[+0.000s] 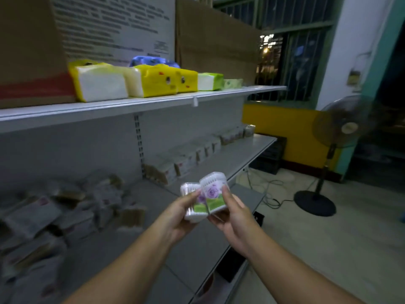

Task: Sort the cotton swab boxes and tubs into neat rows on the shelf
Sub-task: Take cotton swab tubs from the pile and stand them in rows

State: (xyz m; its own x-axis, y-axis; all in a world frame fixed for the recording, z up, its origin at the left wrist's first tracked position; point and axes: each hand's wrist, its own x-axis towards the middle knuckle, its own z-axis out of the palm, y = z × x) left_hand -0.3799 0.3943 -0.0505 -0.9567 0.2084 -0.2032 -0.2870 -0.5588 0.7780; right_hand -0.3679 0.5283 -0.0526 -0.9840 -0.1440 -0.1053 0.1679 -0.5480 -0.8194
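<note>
The left hand (175, 218) curled around one clear cotton swab tub (192, 202), thumb across its front. The right hand (232, 218) pinched a second tub (213, 194), apparently touching the first, above the lower shelf (241, 159).

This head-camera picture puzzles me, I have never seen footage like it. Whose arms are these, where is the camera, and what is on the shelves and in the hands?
The camera sits on a person's head, looking forward and down, so the arms are their own. The left hand and right hand each hold a clear cotton swab tub with a purple flower label, pressed side by side. Below, the lower shelf carries a row of swab boxes at the back and a blurred, untidy pile on the left. The upper shelf holds tissue packs. A standing fan is on the floor.
</note>
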